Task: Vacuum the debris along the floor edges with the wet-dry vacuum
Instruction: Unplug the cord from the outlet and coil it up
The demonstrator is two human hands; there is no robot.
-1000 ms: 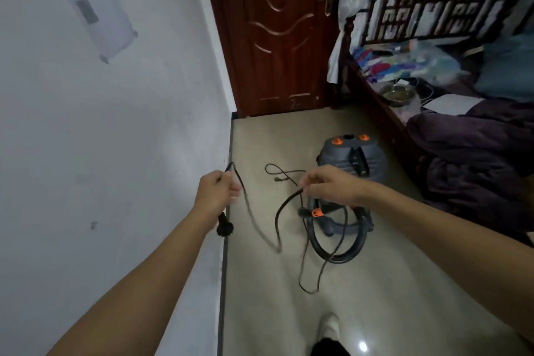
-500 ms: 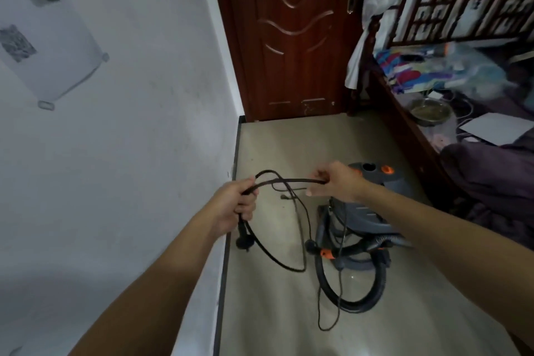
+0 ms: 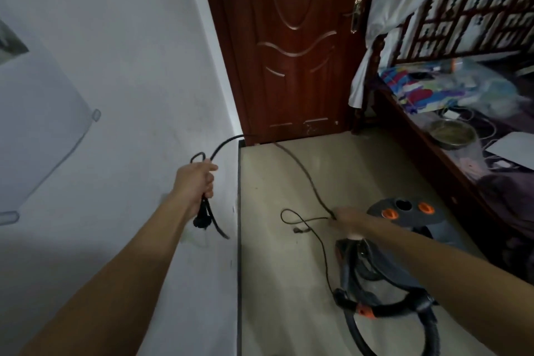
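Against the white wall on the left, I have the left hand closed round a gathered loop of the power cord, and the plug dangles just below the fist. From that hand the cord arcs up towards the foot of the door and sweeps back down across the floor to the right hand, which pinches it low, just beside the lid of the wet-dry vacuum. The machine stands on the floor near the bed, under my right forearm, with its black hose curled round the front of its base. A thinner cable lies looped on the floor in front of the right hand; I cannot tell whether it belongs to the vacuum. By my reading this is the setting-up step: the cord is being paid out and no suction has begun, so the edges are yet to be cleaned. I see no socket in view, so the next move calls for finding one, bringing the plug to it with the left hand, and letting slack run through the right without snagging the thin cable or tugging the machine over. Only then does the hose come up to work along the dark skirting.
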